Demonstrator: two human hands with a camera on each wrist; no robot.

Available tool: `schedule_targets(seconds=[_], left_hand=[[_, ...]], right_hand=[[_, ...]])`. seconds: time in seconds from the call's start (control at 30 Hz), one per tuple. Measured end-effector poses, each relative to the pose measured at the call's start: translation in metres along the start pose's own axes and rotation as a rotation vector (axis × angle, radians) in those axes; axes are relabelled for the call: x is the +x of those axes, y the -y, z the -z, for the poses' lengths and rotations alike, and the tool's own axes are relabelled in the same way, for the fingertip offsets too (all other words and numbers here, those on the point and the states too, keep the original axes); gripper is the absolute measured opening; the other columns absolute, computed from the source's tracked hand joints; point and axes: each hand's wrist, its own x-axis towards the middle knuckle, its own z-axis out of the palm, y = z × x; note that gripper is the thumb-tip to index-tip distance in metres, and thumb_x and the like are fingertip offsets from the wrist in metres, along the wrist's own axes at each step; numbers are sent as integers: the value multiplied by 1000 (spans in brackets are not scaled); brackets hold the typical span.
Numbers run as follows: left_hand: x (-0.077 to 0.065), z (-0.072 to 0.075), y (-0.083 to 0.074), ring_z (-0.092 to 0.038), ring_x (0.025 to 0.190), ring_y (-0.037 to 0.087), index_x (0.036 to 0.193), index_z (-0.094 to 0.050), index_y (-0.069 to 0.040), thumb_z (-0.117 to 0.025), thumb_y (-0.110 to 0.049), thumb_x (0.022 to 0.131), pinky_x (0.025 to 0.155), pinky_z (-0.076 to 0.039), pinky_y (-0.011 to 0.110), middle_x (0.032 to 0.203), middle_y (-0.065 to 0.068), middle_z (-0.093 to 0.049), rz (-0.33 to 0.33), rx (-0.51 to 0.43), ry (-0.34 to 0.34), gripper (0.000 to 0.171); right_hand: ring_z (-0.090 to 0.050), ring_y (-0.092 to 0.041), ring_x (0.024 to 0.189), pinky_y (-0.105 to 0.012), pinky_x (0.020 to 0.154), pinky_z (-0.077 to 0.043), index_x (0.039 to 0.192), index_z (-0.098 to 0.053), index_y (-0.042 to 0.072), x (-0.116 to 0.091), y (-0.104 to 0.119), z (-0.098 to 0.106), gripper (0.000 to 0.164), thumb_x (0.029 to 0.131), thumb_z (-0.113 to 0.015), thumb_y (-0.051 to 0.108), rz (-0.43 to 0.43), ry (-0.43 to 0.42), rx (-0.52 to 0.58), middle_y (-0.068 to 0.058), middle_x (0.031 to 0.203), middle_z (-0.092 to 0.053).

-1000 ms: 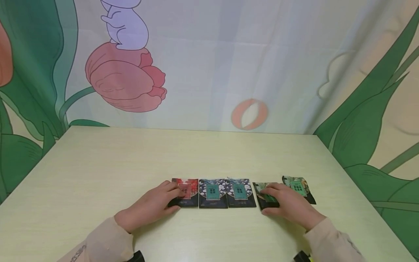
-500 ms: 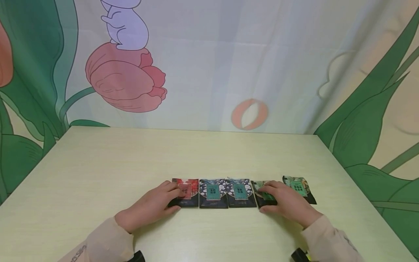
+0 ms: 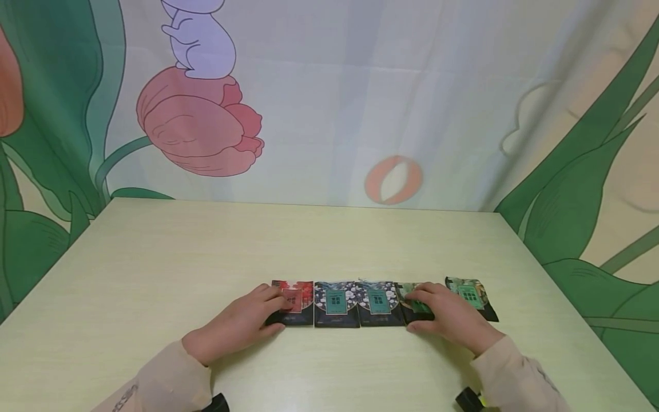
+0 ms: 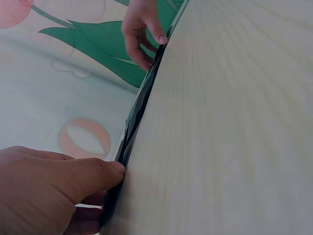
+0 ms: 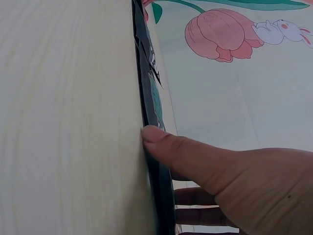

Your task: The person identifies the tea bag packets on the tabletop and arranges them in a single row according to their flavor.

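Note:
Flat printed sachets lie in a row on the table [image 3: 329, 240]. My left hand [image 3: 247, 323] holds the red-and-black sachet [image 3: 305, 293] at the left end, thumb at its near edge and fingers over its face. Beside it lie two dark blue floral sachets, one [image 3: 336, 306] left of the other [image 3: 380, 306]. My right hand [image 3: 448, 315] holds a green-and-black sachet [image 3: 412, 312] against the right one, its thumb [image 5: 159, 136] at the near edge; the hand hides part of it. Another green-and-black sachet [image 3: 471, 294] lies tilted, apart, just beyond the right hand.
Behind the table hangs a curtain [image 3: 319, 114] printed with a flower and a rabbit. Beige sleeves [image 3: 175, 372] cover both forearms, and a dark object [image 3: 468, 399] shows under the right wrist.
My right hand has slid its green sachet left and straightened it, closing the gap to the blue floral one. The left hand keeps its place on the red sachet.

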Motion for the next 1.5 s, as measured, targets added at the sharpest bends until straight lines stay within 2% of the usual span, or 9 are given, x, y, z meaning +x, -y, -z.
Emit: schedule_targets(seconds=[0.6,1.3,1.5], left_hand=[[0,-3,1,-51,94,12,110,-67,-14,-73,-29,85,83,-52,31,104,-3,-60,3,-5,-1,30],[0,-1,1,-53,96,14,111,-67,-13,-72,-27,85,84,-52,32,106,-2,-60,-3,-5,-2,29],[1,0,1,-51,94,12,109,-67,-14,-73,-28,85,83,-52,31,104,-3,-59,1,-9,1,28]], right_hand=[[-58,-35,115,-50,94,-49,125,-63,12,2,1,-1,59,77,-75,44,-10,7,-21,-13,128,-59],[-57,-35,116,-51,94,-49,125,-63,13,-1,0,1,59,77,-74,46,13,-47,-13,-13,129,-59],[-57,-36,115,-51,94,-49,125,-63,13,-2,0,5,59,78,-74,45,-8,-39,-12,-14,129,-59]])
